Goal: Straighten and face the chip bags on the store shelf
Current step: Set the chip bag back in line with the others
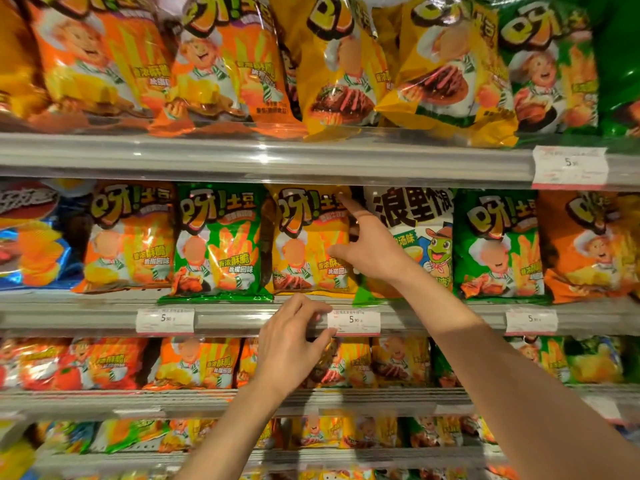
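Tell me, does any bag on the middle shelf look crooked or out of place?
Yes. The green bag left of the yellow bag sticks out past the shelf edge. The white bag breaks the matching row, partly hidden by the right hand.

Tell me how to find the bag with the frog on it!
Look at the second shelf from the top, just right of the right hand. The white bag there shows a cartoon frog in a hat; its neighbours are yellow and green with a chef.
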A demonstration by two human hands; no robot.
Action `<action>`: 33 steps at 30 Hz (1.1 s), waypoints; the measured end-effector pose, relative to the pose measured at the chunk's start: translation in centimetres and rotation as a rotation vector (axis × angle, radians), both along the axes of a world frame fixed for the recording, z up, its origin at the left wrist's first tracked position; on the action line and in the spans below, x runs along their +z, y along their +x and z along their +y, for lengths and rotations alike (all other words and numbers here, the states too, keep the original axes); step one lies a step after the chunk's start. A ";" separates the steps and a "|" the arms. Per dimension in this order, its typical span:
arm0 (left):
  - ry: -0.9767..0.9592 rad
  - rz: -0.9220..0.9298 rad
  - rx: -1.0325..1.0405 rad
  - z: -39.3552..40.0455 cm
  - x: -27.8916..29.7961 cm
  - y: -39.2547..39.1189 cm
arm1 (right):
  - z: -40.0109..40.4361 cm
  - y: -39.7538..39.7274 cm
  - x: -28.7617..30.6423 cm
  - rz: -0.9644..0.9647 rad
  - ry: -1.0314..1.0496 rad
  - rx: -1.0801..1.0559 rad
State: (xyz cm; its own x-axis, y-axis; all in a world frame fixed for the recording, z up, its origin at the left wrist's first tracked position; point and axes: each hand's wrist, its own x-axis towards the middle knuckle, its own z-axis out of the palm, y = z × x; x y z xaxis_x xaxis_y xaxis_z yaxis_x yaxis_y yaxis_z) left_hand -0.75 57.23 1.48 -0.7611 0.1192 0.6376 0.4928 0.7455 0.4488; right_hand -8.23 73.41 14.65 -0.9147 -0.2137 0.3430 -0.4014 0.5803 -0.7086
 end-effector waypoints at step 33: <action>-0.174 0.155 0.031 2.4 -0.2 -0.6 | 11.7 5.6 -2.1 0.032 -0.151 -0.383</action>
